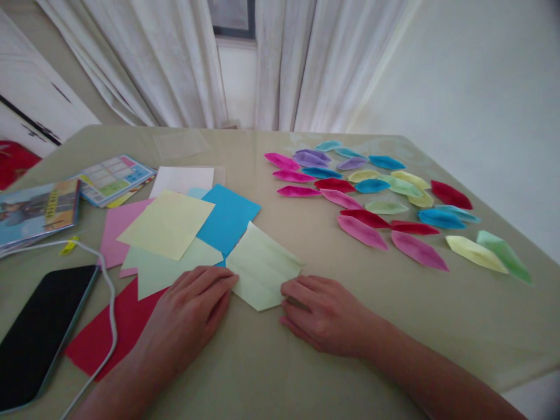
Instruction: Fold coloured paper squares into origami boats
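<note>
The left hand (196,300) keeps its fingers close together, their tips at the left corner of a pale green sheet (265,271); the right hand (326,312) has curled fingers at the sheet's near right edge. Whether either one pinches the paper or only presses it, I cannot tell. The sheet lies between the hands on the worktop (262,373), creased but mostly open, so this piece looks to be in its early folds. Just beyond and to the left are flat squares seemingly left to fold: a yellow sheet (168,221), a blue sheet (231,219), a red sheet (118,332) and others. Farther right, many pointed folded pieces (363,232) in mixed colours appear finished, none joined together as far as shows
</note>
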`<state>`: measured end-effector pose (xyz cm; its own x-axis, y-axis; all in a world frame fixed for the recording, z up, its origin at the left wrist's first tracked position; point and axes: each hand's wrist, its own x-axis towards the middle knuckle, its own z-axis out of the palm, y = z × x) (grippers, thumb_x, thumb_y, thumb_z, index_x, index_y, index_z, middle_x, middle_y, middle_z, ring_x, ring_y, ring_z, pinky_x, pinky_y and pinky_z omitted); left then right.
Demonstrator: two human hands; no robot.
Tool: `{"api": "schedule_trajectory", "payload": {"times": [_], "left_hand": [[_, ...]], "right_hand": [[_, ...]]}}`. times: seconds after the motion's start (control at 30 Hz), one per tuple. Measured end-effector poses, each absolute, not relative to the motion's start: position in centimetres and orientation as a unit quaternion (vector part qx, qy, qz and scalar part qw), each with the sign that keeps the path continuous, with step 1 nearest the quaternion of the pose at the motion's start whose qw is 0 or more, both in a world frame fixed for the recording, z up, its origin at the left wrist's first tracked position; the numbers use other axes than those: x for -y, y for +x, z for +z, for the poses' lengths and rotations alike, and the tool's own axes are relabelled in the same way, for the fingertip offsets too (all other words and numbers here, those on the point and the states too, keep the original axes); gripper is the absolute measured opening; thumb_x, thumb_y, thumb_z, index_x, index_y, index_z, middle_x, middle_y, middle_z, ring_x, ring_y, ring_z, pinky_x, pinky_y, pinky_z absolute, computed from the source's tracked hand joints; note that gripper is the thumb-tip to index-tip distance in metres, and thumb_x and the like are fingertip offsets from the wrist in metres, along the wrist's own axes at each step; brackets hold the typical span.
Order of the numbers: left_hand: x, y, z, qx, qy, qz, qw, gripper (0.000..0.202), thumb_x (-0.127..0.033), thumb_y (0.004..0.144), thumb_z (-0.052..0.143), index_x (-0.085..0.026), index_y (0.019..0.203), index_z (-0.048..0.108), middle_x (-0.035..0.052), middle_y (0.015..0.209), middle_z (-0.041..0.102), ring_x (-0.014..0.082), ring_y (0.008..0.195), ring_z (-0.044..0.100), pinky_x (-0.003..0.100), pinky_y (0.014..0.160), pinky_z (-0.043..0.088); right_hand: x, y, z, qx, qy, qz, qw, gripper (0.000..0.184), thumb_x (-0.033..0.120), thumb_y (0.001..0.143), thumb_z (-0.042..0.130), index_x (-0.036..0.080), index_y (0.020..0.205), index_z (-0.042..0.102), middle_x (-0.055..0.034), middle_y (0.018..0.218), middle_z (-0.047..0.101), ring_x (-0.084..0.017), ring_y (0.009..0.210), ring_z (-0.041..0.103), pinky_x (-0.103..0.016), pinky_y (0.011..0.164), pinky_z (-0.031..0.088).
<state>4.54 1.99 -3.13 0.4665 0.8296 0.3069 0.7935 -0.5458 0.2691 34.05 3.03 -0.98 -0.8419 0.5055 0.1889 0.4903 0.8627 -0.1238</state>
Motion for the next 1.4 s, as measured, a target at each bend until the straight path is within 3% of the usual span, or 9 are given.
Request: {"api": "schedule_trajectory", "payload": {"times": [0.13, 0.37, 0.6, 0.73, 0.93, 1.03, 1.13, 1.2, 1.4], "left_hand": [[-2.0, 4.5, -3.4, -0.467, 0.861, 0.194, 0.062, 0.028, -0.023, 0.107, 0.052, -0.020, 0.117, 0.077, 0.0080, 0.120, 0.076, 0.0237, 0.110, 0.070, 0.038, 0.097, 0.059], [-1.6, 4.9, -3.6, -0.457, 0.867, 0.196, 0.019, 0.031, -0.013, 0.104, 0.050, -0.017, 0.121, 0.075, 0.0102, 0.123, 0.076, 0.0259, 0.112, 0.068, 0.042, 0.099, 0.057], [-0.1, 7.5, -3.9, -0.368, 0.911, 0.175, 0.068, 0.040, -0.026, 0.110, 0.052, -0.025, 0.149, 0.062, 0.0066, 0.150, 0.067, 0.0275, 0.135, 0.061, 0.048, 0.114, 0.051], [-0.3, 7.3, -4.1, -0.356, 0.910, 0.192, 0.092, 0.031, -0.025, 0.111, 0.051, -0.027, 0.135, 0.070, 0.0047, 0.145, 0.070, 0.0267, 0.133, 0.063, 0.050, 0.116, 0.050], [-0.8, 6.7, -3.8, -0.370, 0.890, 0.250, 0.091, 0.023, -0.025, 0.111, 0.053, -0.024, 0.101, 0.074, 0.0033, 0.118, 0.078, 0.0237, 0.115, 0.070, 0.044, 0.112, 0.051], [-1.0, 6.5, -4.0, -0.411, 0.878, 0.238, 0.051, 0.020, -0.028, 0.108, 0.058, -0.022, 0.122, 0.071, 0.0098, 0.142, 0.069, 0.0292, 0.130, 0.063, 0.047, 0.111, 0.051], [-1.2, 6.2, -4.4, -0.447, 0.875, 0.187, 0.017, 0.056, -0.043, 0.105, 0.062, -0.013, 0.152, 0.054, 0.0178, 0.159, 0.056, 0.0355, 0.140, 0.056, 0.053, 0.114, 0.050], [-1.4, 5.9, -4.6, -0.448, 0.879, 0.164, 0.003, 0.066, -0.050, 0.104, 0.061, -0.009, 0.156, 0.050, 0.0190, 0.157, 0.058, 0.0361, 0.138, 0.058, 0.053, 0.113, 0.051], [-1.4, 5.7, -4.5, -0.444, 0.883, 0.153, -0.013, 0.063, -0.051, 0.105, 0.060, -0.009, 0.152, 0.054, 0.0177, 0.152, 0.063, 0.0347, 0.134, 0.062, 0.050, 0.110, 0.054]], "right_hand": [[-3.1, 34.2, -1.2, 0.962, -0.244, 0.043, 0.111, 0.027, 0.028, 0.108, 0.060, 0.017, 0.085, 0.069, -0.0091, 0.111, 0.076, -0.019, 0.091, 0.067, -0.034, 0.083, 0.053], [-3.3, 34.2, -1.4, 0.964, -0.236, 0.056, 0.110, 0.022, 0.028, 0.107, 0.063, 0.017, 0.090, 0.070, -0.0099, 0.109, 0.078, -0.021, 0.101, 0.070, -0.035, 0.090, 0.057], [-3.4, 34.2, -1.6, 0.959, -0.208, -0.014, 0.191, 0.012, 0.024, 0.105, 0.067, 0.018, 0.097, 0.074, -0.0052, 0.104, 0.080, -0.020, 0.095, 0.070, -0.037, 0.091, 0.052], [-4.2, 34.8, -1.7, 0.938, -0.263, -0.041, 0.222, 0.013, 0.028, 0.106, 0.066, 0.018, 0.108, 0.074, -0.0059, 0.117, 0.081, -0.023, 0.105, 0.069, -0.041, 0.100, 0.049], [-4.8, 35.1, -2.1, 0.936, -0.314, 0.017, 0.159, 0.018, 0.034, 0.105, 0.067, 0.017, 0.109, 0.072, -0.0104, 0.117, 0.079, -0.027, 0.104, 0.069, -0.044, 0.096, 0.052], [-4.7, 35.0, -2.3, 0.937, -0.313, 0.042, 0.152, 0.022, 0.036, 0.104, 0.069, 0.016, 0.113, 0.071, -0.0115, 0.117, 0.078, -0.028, 0.103, 0.069, -0.044, 0.094, 0.054], [-4.6, 34.9, -2.4, 0.936, -0.317, 0.051, 0.147, 0.022, 0.035, 0.104, 0.068, 0.016, 0.113, 0.071, -0.0119, 0.117, 0.078, -0.029, 0.103, 0.069, -0.045, 0.094, 0.054], [-4.5, 34.9, -2.3, 0.934, -0.323, 0.057, 0.141, 0.021, 0.035, 0.104, 0.068, 0.016, 0.113, 0.071, -0.0124, 0.119, 0.077, -0.030, 0.105, 0.069, -0.046, 0.095, 0.054], [-4.6, 34.9, -2.4, 0.931, -0.329, 0.075, 0.137, 0.022, 0.036, 0.105, 0.066, 0.017, 0.114, 0.070, -0.0129, 0.127, 0.076, -0.031, 0.112, 0.069, -0.049, 0.100, 0.055]]}}
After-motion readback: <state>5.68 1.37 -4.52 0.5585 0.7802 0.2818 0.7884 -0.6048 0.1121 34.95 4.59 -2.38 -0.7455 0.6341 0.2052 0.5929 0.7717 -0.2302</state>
